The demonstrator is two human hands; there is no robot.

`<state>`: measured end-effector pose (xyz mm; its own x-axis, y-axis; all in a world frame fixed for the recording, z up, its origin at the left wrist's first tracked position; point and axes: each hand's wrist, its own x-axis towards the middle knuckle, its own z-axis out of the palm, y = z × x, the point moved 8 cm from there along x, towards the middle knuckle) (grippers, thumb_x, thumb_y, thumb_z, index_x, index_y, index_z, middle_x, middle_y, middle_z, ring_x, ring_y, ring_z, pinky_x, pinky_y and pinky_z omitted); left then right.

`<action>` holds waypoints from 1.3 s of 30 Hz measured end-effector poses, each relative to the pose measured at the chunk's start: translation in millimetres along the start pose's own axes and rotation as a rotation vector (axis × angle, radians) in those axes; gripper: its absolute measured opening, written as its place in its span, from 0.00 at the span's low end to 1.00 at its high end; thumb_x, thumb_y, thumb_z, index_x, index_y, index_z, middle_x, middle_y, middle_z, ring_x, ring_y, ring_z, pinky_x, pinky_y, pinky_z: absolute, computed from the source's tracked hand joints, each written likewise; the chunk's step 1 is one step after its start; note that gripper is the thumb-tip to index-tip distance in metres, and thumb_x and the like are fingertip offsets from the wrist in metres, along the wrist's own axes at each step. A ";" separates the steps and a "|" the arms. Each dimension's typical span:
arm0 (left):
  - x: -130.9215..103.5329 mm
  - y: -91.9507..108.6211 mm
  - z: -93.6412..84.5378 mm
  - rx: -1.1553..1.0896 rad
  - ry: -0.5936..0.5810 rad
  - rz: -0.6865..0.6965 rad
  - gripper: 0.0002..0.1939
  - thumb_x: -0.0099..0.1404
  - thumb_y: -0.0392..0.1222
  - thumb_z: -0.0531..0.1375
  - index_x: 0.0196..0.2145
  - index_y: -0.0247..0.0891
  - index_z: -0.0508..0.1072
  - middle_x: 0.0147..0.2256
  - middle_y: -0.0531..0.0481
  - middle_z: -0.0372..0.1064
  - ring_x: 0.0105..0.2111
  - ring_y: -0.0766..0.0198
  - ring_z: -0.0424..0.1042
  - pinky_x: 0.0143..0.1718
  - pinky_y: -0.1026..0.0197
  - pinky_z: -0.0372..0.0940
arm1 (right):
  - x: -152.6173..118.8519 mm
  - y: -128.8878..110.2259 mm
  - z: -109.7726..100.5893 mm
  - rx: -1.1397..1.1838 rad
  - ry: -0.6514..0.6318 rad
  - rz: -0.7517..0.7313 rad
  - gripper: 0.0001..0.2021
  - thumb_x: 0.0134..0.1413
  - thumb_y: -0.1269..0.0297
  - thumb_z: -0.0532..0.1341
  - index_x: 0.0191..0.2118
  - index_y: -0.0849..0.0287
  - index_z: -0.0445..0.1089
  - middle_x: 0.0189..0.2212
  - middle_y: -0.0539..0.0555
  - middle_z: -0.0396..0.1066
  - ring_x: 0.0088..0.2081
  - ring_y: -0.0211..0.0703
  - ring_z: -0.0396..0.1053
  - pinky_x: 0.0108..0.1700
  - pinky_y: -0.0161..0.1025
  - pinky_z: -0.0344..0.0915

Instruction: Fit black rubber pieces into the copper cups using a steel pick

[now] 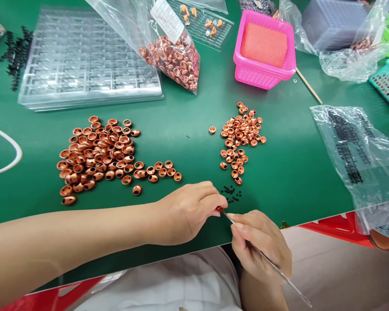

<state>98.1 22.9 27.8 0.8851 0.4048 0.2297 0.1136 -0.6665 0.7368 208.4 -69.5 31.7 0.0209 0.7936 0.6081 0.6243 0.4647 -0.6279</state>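
- Lower centre of the frame: the right hand (261, 244) pinches a thin metal pick (269, 260), its tip meeting a small copper cap (219, 209) pinched in the left hand (188, 211) fingertips above the green table (188, 116).
- Just beyond the fingertips: a cluster of tiny black beads (231, 194).
- Mid-frame: a large pile of copper caps (97, 155) at left, a smaller pile (240, 136) at right.
- Upper frame: clear trays (84, 56), a bag of caps (171, 52), a pink basket (262, 47).
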 end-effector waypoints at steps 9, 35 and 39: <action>2.2 -4.0 3.6 -0.004 -0.021 -0.012 0.09 0.72 0.32 0.49 0.41 0.33 0.69 0.34 0.45 0.71 0.33 0.62 0.67 0.34 0.63 0.65 | 0.7 -0.7 1.9 -0.005 -0.065 -0.013 0.18 0.52 0.83 0.62 0.47 0.60 0.69 0.40 0.59 0.78 0.37 0.42 0.76 0.35 0.41 0.73; -39.8 -33.4 -53.2 0.685 0.018 -0.050 0.09 0.72 0.34 0.51 0.40 0.33 0.71 0.43 0.42 0.70 0.46 0.54 0.65 0.51 0.49 0.64 | -14.8 21.8 -6.7 0.130 0.137 0.120 0.17 0.49 0.83 0.63 0.44 0.58 0.70 0.38 0.55 0.77 0.38 0.43 0.76 0.37 0.40 0.77; -51.6 -53.1 -77.2 0.878 0.101 -0.125 0.09 0.70 0.31 0.51 0.38 0.32 0.71 0.40 0.40 0.70 0.43 0.52 0.66 0.50 0.46 0.66 | -11.5 20.6 -5.7 0.104 0.116 0.099 0.17 0.51 0.82 0.62 0.45 0.57 0.69 0.37 0.55 0.77 0.38 0.43 0.76 0.38 0.40 0.76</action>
<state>11.5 85.8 25.9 0.8036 0.5323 0.2661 0.5482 -0.8362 0.0171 225.5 -71.2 14.6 0.1721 0.7899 0.5886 0.5309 0.4290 -0.7308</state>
